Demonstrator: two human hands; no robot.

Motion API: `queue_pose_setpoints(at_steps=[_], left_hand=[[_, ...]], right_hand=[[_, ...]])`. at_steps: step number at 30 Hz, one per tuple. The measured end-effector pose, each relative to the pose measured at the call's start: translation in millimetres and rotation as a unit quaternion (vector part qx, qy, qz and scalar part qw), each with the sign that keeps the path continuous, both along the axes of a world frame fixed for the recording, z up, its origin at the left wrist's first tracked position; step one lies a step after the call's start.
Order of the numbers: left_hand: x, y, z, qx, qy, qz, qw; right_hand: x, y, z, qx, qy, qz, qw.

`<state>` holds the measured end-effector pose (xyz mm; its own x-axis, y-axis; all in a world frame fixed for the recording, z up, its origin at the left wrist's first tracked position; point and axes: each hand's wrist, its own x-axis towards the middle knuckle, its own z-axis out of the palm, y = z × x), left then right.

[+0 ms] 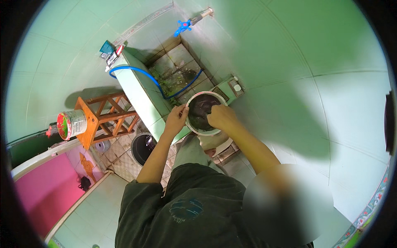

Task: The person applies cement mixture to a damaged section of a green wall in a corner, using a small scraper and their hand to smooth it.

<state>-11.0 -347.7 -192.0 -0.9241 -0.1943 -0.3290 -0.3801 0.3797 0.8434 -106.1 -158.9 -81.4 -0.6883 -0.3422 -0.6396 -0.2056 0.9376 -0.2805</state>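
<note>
Hands (176,118) (222,117) at white bucket (209,133), dark lettered shirt (178,233)

The fingers of the right hand (222,117) curl out of sight over the round white plastic bucket (209,133), whose dark contents (199,107) cannot be identified. A grey blur (289,206) hides the right upper arm; the dark green short-sleeved shirt (165,223) runs off the lower edge.
</note>
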Motion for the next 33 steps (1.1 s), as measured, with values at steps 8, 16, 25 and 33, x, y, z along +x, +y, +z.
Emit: queue_pose_setpoints(at_steps=[8,16,25,33], left_hand=[[1.8,2.9,12.4,0.085,-0.001,0.024,0.996],[0.7,2.7,6.9,0.15,-0.037,0.031,0.987],[-2.3,4.8,15.0,0.182,-0.053,0.042,0.981],[1.7,1.8,4.9,0.164,-0.053,0.028,0.985]], right_hand=[[2.8,-20.3,-60.8,0.094,0.014,0.183,0.979],[13.7,-11.0,-81.5,0.069,0.034,0.119,0.99],[26.3,-1.2,-84.6,-0.018,0.047,-0.002,0.999],[33.8,-3.0,-97.2,-0.053,0.053,-0.052,0.996]])
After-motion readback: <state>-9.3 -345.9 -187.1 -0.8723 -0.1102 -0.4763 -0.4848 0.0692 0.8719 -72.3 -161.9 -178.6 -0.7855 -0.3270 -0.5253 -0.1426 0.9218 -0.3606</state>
